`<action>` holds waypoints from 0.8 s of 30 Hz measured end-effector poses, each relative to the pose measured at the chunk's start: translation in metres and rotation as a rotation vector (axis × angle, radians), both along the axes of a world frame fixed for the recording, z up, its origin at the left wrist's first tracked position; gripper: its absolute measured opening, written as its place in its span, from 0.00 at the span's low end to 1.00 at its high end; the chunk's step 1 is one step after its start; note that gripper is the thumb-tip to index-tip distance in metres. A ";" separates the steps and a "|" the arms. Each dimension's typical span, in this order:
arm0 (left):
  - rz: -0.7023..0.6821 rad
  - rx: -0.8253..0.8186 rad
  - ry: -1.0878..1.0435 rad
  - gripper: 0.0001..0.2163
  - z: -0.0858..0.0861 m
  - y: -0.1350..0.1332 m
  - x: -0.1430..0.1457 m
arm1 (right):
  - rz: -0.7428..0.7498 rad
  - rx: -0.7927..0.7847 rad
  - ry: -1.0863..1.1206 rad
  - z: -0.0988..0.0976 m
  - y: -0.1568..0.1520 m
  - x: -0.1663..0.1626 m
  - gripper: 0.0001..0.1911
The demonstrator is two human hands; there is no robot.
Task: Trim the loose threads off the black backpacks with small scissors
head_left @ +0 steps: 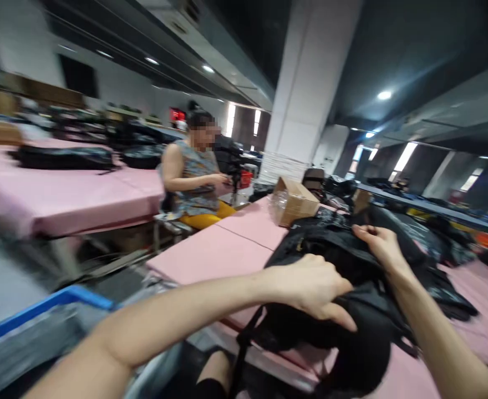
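Observation:
A black backpack (364,310) lies on the pink-covered table in front of me, its straps and a padded part hanging toward my side. My left hand (314,288) is over its near part, thumb and forefinger apart; the other fingers are hidden behind the hand. At the far right edge of the bag, my right hand (379,244) pinches black fabric between thumb and fingers. Motion blur hides the bag's finer details.
An open cardboard box (296,202) with clear plastic stands behind the backpack. More black bags (435,244) lie to the right. A blue-rimmed bin (73,293) is at lower left. A seated person (194,172) works beyond the table, near another pink table (81,194).

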State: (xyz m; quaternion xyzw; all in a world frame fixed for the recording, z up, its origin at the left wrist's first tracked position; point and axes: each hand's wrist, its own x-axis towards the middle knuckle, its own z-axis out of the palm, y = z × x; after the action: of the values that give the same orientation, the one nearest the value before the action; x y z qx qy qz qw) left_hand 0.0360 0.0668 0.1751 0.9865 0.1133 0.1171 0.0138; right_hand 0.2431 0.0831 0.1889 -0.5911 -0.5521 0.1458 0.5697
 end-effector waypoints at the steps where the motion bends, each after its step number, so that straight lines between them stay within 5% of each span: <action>1: -0.005 0.002 0.017 0.20 0.002 -0.001 0.002 | -0.026 -0.024 0.043 0.000 0.000 0.001 0.20; 10: -0.094 -0.278 0.336 0.17 0.031 0.018 0.035 | 0.122 -0.057 0.256 -0.007 -0.010 0.006 0.17; 14: -0.068 -0.334 0.393 0.23 0.026 0.021 0.049 | 0.144 -0.104 0.272 -0.007 -0.012 0.011 0.17; 17: 0.035 -0.180 0.210 0.27 0.008 0.005 0.045 | 0.109 -0.099 0.308 -0.006 -0.012 0.017 0.15; 20: 0.001 -0.079 -0.176 0.21 -0.004 -0.001 0.028 | 0.127 -0.100 0.343 -0.005 -0.014 0.023 0.13; 24: 0.172 -0.391 -0.742 0.20 0.003 0.035 0.014 | 0.152 -0.102 0.350 -0.006 -0.014 0.027 0.13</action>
State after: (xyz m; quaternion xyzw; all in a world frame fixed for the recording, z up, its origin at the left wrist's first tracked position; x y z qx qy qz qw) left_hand 0.0497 0.1016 0.1784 0.8432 0.2026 0.4413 0.2307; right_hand 0.2702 0.0693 0.1831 -0.5414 -0.4794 0.3166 0.6138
